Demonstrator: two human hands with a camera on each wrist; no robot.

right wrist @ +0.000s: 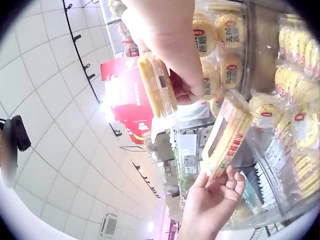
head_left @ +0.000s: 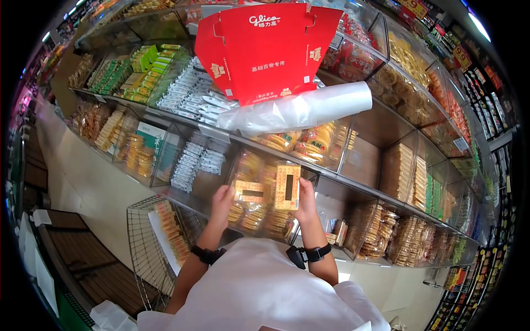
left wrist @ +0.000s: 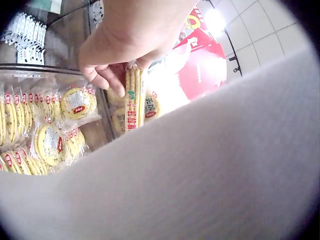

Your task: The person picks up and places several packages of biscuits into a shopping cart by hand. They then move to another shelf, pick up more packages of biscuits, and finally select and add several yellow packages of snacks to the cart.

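Observation:
My left hand (head_left: 222, 203) grips one end of a yellow wrapped snack pack (head_left: 249, 192), which lies crosswise with a dark label strip facing up. A second, similar pack (head_left: 287, 187) stands upright in my right hand (head_left: 305, 201), pinched at its right side. The two packs are held side by side over a bin of round wrapped crackers (head_left: 254, 218). In the left wrist view, red and green print shows on the edge of the left pack (left wrist: 134, 97). The right wrist view has both packs, the left one (right wrist: 227, 135) tilted and the right one (right wrist: 157, 86) nearer.
A red display box (head_left: 268, 52) and a roll of clear plastic bags (head_left: 298, 110) sit on the shelf ahead. Clear bins of wrapped snacks (head_left: 408, 171) spread to both sides. At the lower left stands a wire cart (head_left: 144, 243) holding more packs (head_left: 172, 234).

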